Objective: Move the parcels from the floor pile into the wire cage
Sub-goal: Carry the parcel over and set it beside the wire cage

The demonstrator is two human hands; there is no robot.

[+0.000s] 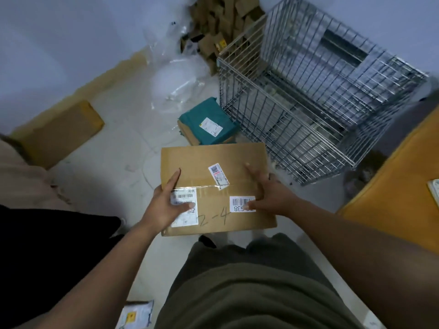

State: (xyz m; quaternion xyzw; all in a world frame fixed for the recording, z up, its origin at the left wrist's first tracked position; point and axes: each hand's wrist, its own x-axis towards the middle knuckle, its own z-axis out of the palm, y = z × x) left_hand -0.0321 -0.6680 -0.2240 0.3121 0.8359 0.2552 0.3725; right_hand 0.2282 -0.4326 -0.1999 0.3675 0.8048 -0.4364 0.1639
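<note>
A flat brown cardboard parcel with white labels and "2-4" written on it is held above the floor in front of me. My left hand grips its left edge, thumb on the shipping label. My right hand grips the right side, thumb on a barcode sticker. The wire cage stands on the floor ahead to the right; I see no parcels inside it. A teal parcel with a white label lies on a brown one beside the cage's near-left corner.
A heap of small cardboard boxes sits behind the cage with clear plastic wrap beside it. A brown box lies at the left, a large orange-brown box at the right. A grey mailer bag lies by my legs.
</note>
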